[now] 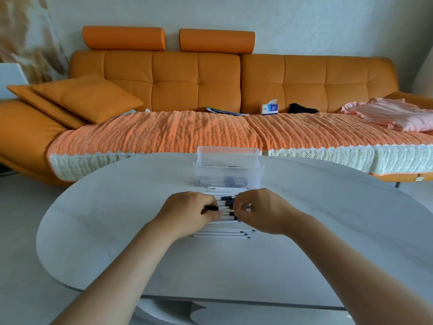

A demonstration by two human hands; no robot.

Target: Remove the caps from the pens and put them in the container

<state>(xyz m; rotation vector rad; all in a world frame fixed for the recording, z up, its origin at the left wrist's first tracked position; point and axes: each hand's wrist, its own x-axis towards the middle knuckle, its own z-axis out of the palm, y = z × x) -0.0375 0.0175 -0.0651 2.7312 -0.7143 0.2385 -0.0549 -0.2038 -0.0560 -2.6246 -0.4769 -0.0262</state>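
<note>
From the head view, both hands meet over a pile of pens, white barrels lying roughly side by side on the pale oval table, some still wearing dark caps and the nearest ones showing bare tips at their right ends. The left hand has its fingers curled, pinching a black cap at the left end of one pen. The right hand is curled too, its fingertips closed on that pen's white barrel from the other side (exactly which barrel is hard to pick out among its neighbours). Whether the cap is already free of the barrel cannot be told. Just beyond the pile, touching or nearly touching its far edge, stands the clear ribbed container, with dark shapes showing through its wall near the bottom. Behind the table runs an orange sofa with a woven throw, two loose cushions at its left, a tissue box and a pink cloth.
</note>
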